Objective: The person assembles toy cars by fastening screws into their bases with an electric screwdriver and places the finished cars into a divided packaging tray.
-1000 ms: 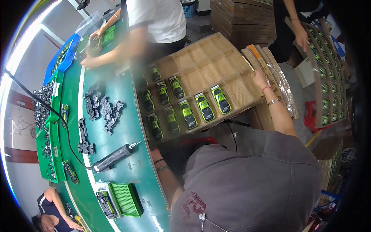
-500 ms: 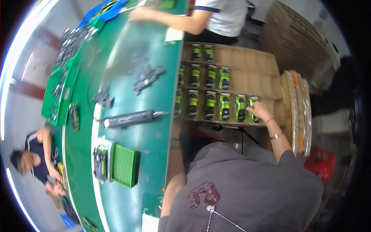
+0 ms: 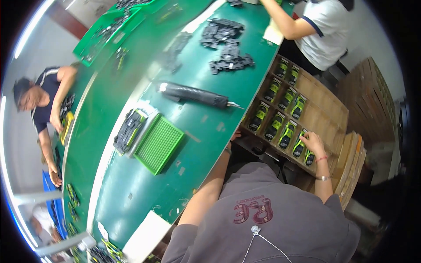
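Rows of black and yellow-green toy cars (image 3: 274, 126) stand in a cardboard tray (image 3: 322, 94) with compartments, right of the workbench. Over the nearest row, at its right end, my right hand (image 3: 313, 143) has its fingers curled down onto the top of a toy car (image 3: 308, 158). My left hand (image 3: 236, 135) is at the tray's near left corner, by the bench edge. Most of its fingers are hidden there. On the bench lies a black electric screwdriver (image 3: 195, 95), its bit pointing toward the tray.
A green gridded tray (image 3: 158, 144) sits beside a car chassis (image 3: 130, 131) on the bench. Black chassis parts (image 3: 228, 59) are heaped farther off. One co-worker (image 3: 324, 35) stands at the far end, another (image 3: 50, 98) across the bench. Stacked cardboard trays (image 3: 351, 162) stand at right.
The whole view has turned, so bench and tray now slant. My right hand stays at the right end of the near row of cars, fingers still on them.
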Demonstrator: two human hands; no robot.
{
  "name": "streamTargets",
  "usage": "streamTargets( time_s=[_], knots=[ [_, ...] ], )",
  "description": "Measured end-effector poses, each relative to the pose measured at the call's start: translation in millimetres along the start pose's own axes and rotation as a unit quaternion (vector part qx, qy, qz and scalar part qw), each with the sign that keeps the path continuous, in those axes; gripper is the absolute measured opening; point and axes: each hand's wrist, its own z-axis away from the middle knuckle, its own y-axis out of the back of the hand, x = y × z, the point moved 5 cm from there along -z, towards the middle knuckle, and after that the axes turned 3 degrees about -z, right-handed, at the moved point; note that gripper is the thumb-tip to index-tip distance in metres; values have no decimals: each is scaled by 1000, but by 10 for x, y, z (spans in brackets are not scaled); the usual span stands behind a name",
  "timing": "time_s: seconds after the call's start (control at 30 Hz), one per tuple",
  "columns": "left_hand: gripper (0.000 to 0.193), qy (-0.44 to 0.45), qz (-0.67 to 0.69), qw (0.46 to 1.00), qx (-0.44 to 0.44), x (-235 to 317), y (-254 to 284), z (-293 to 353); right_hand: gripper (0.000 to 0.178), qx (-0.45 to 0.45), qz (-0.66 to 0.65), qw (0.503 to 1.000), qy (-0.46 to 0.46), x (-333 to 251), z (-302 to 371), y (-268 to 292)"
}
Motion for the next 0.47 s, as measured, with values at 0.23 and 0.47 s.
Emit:
streamTargets(
  time_s=[0.23, 0.47],
  knots=[
    [49, -208, -110, 972, 5, 194, -555, 1042, 21, 211, -367, 854, 301, -1743, 449, 883],
    [57, -351, -340, 834, -255, 78, -291, 2639, 44, 84, -121, 870, 470, -3483, 634, 536]
  ],
)
